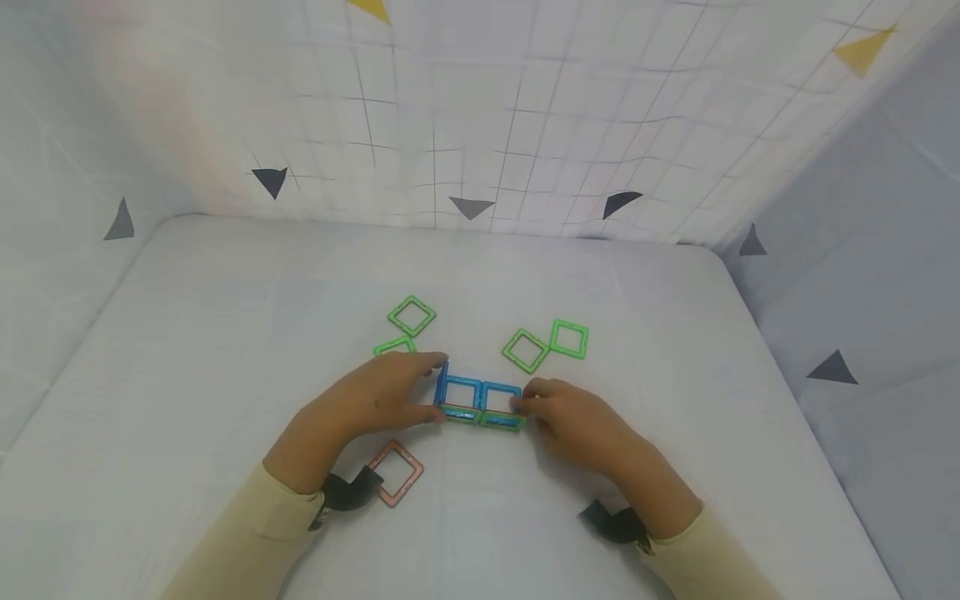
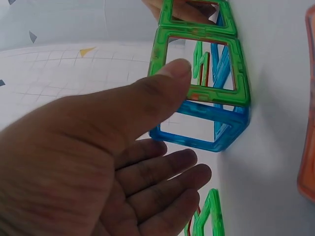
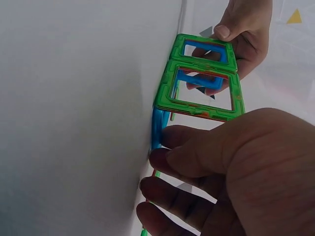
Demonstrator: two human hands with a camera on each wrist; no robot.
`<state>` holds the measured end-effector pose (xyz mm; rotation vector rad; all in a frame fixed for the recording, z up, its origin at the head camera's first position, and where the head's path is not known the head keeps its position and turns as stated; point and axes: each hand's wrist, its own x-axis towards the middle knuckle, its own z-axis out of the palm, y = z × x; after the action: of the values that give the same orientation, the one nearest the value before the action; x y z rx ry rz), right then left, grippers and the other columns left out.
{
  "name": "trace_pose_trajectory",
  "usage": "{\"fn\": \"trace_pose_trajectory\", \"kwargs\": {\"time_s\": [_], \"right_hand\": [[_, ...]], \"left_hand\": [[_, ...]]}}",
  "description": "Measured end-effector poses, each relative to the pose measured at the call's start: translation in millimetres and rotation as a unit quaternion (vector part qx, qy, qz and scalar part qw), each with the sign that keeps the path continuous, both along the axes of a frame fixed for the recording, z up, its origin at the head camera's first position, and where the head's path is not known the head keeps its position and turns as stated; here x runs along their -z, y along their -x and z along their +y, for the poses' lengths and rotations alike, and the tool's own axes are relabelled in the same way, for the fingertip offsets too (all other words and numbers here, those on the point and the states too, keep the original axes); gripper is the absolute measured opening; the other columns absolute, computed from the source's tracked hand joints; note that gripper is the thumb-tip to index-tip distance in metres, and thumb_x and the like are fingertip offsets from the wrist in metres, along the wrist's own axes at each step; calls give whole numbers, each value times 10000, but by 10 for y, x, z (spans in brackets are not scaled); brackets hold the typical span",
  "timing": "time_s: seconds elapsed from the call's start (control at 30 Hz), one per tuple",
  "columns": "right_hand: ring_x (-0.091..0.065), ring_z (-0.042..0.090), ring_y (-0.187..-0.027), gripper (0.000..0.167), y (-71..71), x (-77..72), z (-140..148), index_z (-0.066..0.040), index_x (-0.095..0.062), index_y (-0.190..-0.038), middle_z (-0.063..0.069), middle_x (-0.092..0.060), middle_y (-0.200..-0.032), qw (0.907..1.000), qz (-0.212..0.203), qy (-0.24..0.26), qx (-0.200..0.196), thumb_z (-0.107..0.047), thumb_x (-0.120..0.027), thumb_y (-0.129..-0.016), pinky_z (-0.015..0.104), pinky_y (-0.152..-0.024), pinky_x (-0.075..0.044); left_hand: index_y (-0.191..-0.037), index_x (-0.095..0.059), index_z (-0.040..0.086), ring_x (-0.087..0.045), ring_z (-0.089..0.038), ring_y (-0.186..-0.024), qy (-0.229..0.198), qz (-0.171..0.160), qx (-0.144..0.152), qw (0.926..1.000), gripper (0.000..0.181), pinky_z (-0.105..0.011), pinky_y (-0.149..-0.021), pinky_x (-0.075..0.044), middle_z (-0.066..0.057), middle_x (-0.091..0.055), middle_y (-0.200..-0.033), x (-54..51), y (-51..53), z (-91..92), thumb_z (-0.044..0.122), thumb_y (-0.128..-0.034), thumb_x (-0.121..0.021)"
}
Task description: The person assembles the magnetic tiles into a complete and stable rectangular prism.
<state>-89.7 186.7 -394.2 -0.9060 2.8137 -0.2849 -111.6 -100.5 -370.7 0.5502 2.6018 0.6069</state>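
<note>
Near left, we are seeing an orange square frame (image 1: pixel 408 456) lying flat. Mid-table, two glossy green magnetic frames (image 2: pixel 241 73) are standing joined before two flat blue frames (image 1: pixel 481 393). The left hand (image 1: pixel 378 397) is pinching an upright blue frame (image 1: pixel 442 387) at their left; the right hand (image 1: pixel 573 423) is pinching the right flat one's edge. Farther, loose green frames (image 1: pixel 586 342) are lying left and right.

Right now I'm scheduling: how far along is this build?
Done: two flat blue squares, bordered by two upright green squares and an upright blue square. In hand: left hand and right hand at its ends. Remaining, perhaps: four loose green squares, one orange square.
</note>
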Motion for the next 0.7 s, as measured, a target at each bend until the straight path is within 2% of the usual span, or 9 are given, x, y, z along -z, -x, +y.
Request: {"fn": "trace_pose_trajectory", "kwargs": {"time_s": [0.27, 0.4, 0.47, 0.53, 0.63, 0.7], "right_hand": [[-638, 113, -1005, 245, -37, 10, -2, -151, -769, -1121, -62, -680, -1053, 9992, 87, 258, -300, -58, -670, -917, 300, -887, -559], [-646, 115, -1019, 224, -28, 28, 4, -152, -771, -1098, -71, -690, -1047, 9992, 29, 318, -228, -66, -664, -921, 309, -907, -555], [-648, 107, -1002, 213, 3, 45, 15, -163, -764, -1107, -81, -695, -1032, 9994, -16, 334, 90, -100, -660, -933, 310, -897, -556], [-644, 112, -939, 202, 55, 64, 38, -158, -750, -1123, -76, -696, -991, 9973, 2, 434, 600, -139, -660, -943, 324, -860, -560], [-594, 127, -810, 226, 167, 108, 95, -125, -724, -1166, -48, -670, -898, 9866, 220, 731, 1441, -166, -666, -952, 318, -750, -540], [-549, 154, -753, 252, 243, 136, 130, -97, -707, -1191, -23, -643, -849, 9784, 340, 948, 1806, -175, -672, -954, 315, -693, -506]], "left_hand": [[-1470, -494, 194, -529, -170, -1316, 1, 31, 20, 10000, 701, -417, -1102, -443, 38, -593, -1403, -17, -9, -16, 380, -858, -780], [-1480, -483, 208, -537, -154, -1305, -12, 48, 10, 10000, 716, -407, -1098, -448, 49, -598, -1397, 14, -9, -22, 378, -853, -786], [-1493, -464, 216, -536, -146, -1302, -65, 22, -39, 10000, 745, -402, -1103, -443, 54, -597, -1397, 46, -8, -24, 373, -845, -796], [-1506, -443, 224, -524, -132, -1309, -142, -31, -91, 9999, 771, -393, -1116, -429, 63, -588, -1404, 89, -4, -27, 365, -839, -803], [-1509, -437, 222, -507, -120, -1320, -326, -84, -97, 9994, 775, -382, -1132, -410, 71, -577, -1411, 150, 11, -32, 335, -837, -806], [-1503, -445, 221, -493, -114, -1333, -421, -122, -77, 9990, 760, -379, -1140, -399, 79, -568, -1419, 180, 18, -39, 323, -840, -802]]}}
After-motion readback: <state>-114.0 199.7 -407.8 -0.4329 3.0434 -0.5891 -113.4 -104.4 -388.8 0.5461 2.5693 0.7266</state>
